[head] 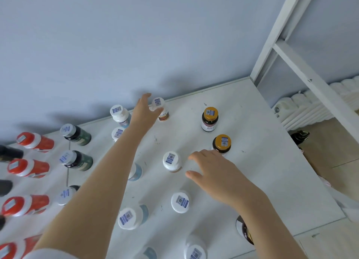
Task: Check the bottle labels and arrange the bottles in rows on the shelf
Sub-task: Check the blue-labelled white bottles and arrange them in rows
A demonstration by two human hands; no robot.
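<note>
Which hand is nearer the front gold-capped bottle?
Right. The right hand is beside the front gold-capped bottle, fingers reaching its near side; the left hand is far off, gripping a white-capped bottle at the back.

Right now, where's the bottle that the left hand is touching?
Head view: the white-capped bottle stands at the back of the shelf by the wall, the left hand gripping its cap, with a gold-capped bottle to its right.
</note>
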